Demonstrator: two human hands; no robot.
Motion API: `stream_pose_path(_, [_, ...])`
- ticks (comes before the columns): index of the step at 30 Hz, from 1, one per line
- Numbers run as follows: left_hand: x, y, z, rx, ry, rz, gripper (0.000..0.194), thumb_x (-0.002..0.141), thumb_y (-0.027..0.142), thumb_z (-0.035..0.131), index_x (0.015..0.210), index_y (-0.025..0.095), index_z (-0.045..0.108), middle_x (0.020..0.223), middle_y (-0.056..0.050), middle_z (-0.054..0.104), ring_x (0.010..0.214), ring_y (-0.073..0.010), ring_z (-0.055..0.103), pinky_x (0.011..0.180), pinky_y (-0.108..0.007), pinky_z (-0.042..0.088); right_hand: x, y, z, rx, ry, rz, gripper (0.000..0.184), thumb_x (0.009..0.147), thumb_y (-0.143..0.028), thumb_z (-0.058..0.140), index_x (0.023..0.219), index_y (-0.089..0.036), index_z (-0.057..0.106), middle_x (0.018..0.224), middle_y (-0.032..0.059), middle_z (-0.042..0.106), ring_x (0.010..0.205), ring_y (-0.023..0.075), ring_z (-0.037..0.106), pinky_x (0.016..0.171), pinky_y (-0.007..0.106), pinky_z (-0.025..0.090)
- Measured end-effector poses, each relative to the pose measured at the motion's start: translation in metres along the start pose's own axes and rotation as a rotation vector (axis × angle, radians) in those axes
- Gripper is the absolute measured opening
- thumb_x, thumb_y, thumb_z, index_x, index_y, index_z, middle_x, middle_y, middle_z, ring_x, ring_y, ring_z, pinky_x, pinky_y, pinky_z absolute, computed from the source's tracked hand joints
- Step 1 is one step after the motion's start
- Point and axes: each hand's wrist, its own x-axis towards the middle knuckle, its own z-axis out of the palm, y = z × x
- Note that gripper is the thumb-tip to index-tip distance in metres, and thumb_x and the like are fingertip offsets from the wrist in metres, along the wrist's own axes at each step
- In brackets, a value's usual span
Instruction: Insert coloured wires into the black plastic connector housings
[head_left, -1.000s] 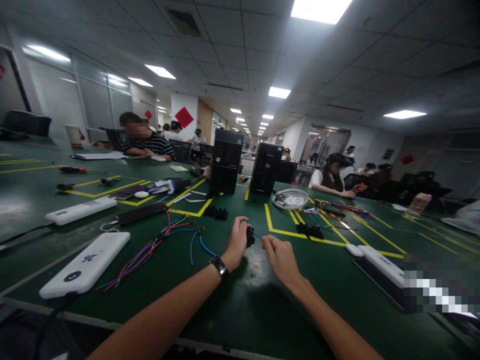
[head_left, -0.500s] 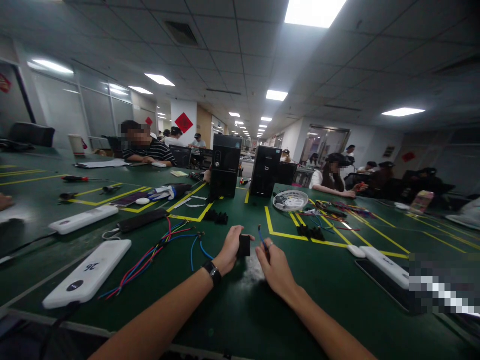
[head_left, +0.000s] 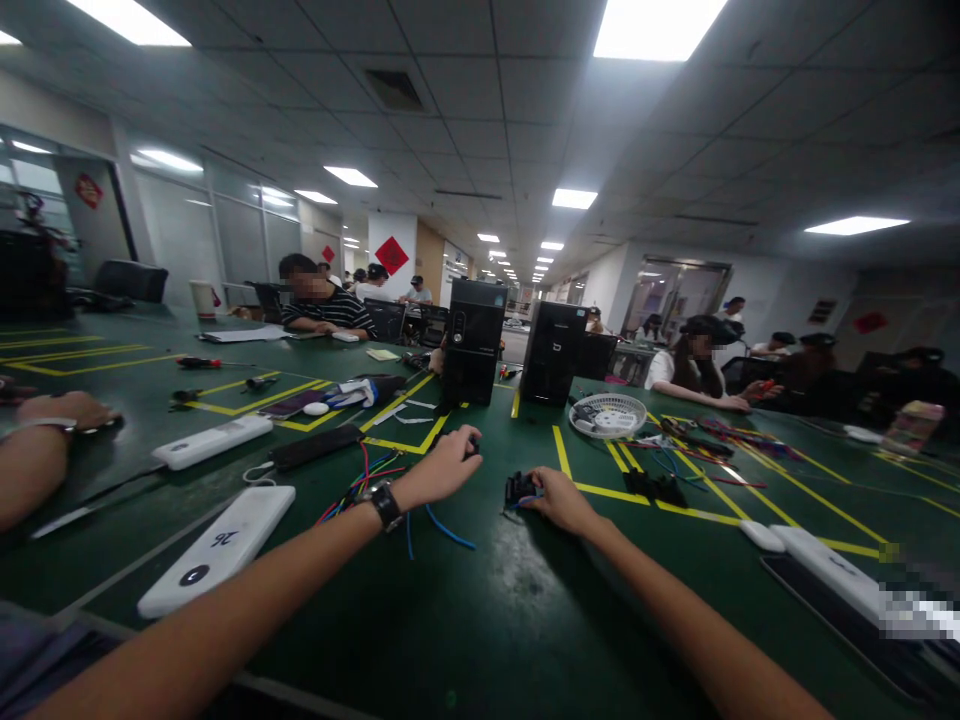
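My left hand (head_left: 442,468) is stretched forward with its fingers curled over a small black plastic piece (head_left: 472,442), where the near pile of such pieces lies; the hand covers most of that pile. To its right, low over the green table, my right hand (head_left: 561,502) is closed on a black plastic connector block (head_left: 517,489). A short blue wire (head_left: 526,502) shows at the block, under the right fingers. Loose blue, red and yellow wires (head_left: 367,474) lie beneath and beside my left wrist.
Two black computer towers (head_left: 474,345) stand ahead. A white basket (head_left: 606,414), more black pieces (head_left: 654,487) and tangled wires are at right. White power banks (head_left: 217,550) lie at both sides. Another person's hand (head_left: 69,410) rests at left.
The black block has passed from my left hand to my right hand, which also has the blue wire. My left hand has moved forward to the black pieces. The view has shifted left.
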Motion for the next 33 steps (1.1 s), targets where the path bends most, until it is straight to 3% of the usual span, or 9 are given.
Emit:
stream_pose_path(4, [-0.007,-0.019,-0.087,0.539,-0.066,-0.048,0.042,0.075,0.044,0.055,0.108,0.018,0.058,0.099,-0.011,0.061,0.095,-0.027,0.055,0.087,-0.036,0.037,0.049,0.007,0.015,-0.01,0.015,0.013,0.021,0.071,-0.032,0.07,0.074,-0.016,0.056,0.076,0.0005,0.061,0.071,0.0146,0.055,0.059,0.021,0.032])
stream_pose_path(6, [-0.017,-0.034,-0.112,0.754,-0.107,-0.138,0.052,0.076,0.053,0.051,0.112,0.017,0.057,0.1,-0.015,0.061,0.096,-0.031,0.055,0.084,-0.039,0.038,0.067,0.003,0.022,0.007,0.012,0.007,0.019,0.072,-0.03,0.07,0.074,-0.016,0.057,0.075,0.0005,0.061,0.068,0.0139,0.055,0.058,0.021,0.031])
stream_pose_path(8, [-0.026,-0.05,-0.124,0.882,-0.139,-0.212,0.061,0.076,0.06,0.045,0.118,0.017,0.054,0.099,-0.018,0.06,0.093,-0.0339,0.056,0.08,-0.041,0.039,0.079,-0.002,0.027,0.022,0.002,-0.005,0.018,0.072,-0.029,0.07,0.074,-0.016,0.057,0.075,0.0004,0.062,0.068,0.0138,0.056,0.058,0.021,0.032])
stream_pose_path(11, [-0.037,-0.067,-0.124,0.94,-0.145,-0.286,0.07,0.076,0.067,0.037,0.124,0.018,0.051,0.096,-0.02,0.061,0.088,-0.0359,0.058,0.076,-0.043,0.04,0.085,-0.009,0.03,0.036,-0.005,-0.023,0.017,0.076,-0.031,0.067,0.079,-0.016,0.059,0.08,0.0017,0.064,0.072,0.0147,0.058,0.063,0.021,0.036])
stream_pose_path(16, [-0.037,-0.083,-0.111,0.841,-0.176,-0.347,0.072,0.075,0.071,0.031,0.124,0.021,0.051,0.093,-0.018,0.063,0.085,-0.0355,0.061,0.075,-0.044,0.042,0.07,-0.012,0.023,0.057,0.087,-0.094,0.022,0.089,-0.032,0.049,0.087,-0.015,0.063,0.117,0.0105,0.057,0.102,0.0184,0.055,0.085,0.026,0.037])
stream_pose_path(18, [-0.033,-0.086,-0.107,0.776,-0.178,-0.338,0.069,0.076,0.069,0.034,0.123,0.021,0.051,0.094,-0.018,0.064,0.085,-0.035,0.062,0.074,-0.043,0.042,0.059,-0.01,0.02,0.084,0.104,-0.087,0.029,0.093,-0.032,0.04,0.09,-0.015,0.063,0.11,0.0102,0.06,0.097,0.018,0.058,0.083,0.027,0.04])
stream_pose_path(22, [-0.023,-0.079,-0.101,0.586,-0.175,-0.322,0.05,0.073,0.051,0.051,0.11,0.019,0.056,0.089,-0.015,0.066,0.079,-0.0301,0.064,0.071,-0.038,0.044,0.04,-0.016,0.024,0.028,-0.02,0.005,0.031,0.093,-0.027,0.037,0.082,-0.016,0.063,0.079,0.0086,0.065,0.072,0.018,0.062,0.065,0.027,0.042])
stream_pose_path(28, [-0.02,-0.049,-0.078,0.119,-0.304,-0.524,0.04,0.063,0.032,0.06,0.1,0.019,0.056,0.062,-0.005,0.065,0.038,-0.02,0.057,0.044,-0.03,0.044,0.031,-0.074,0.046,-0.052,-0.043,-0.028,0.02,0.081,-0.022,0.052,0.095,-0.013,0.061,0.093,0.0153,0.065,0.085,0.0246,0.063,0.069,0.03,0.044])
stream_pose_path(33, [-0.033,-0.04,-0.064,-0.241,-0.269,-0.611,0.047,0.058,0.022,0.065,0.105,0.019,0.057,0.059,-0.005,0.065,0.038,-0.0192,0.058,0.038,-0.026,0.044,0.025,-0.122,0.05,-0.06,-0.1,-0.061,0.022,0.08,-0.026,0.052,0.094,-0.012,0.06,0.096,0.017,0.064,0.091,0.0263,0.062,0.074,0.032,0.044])
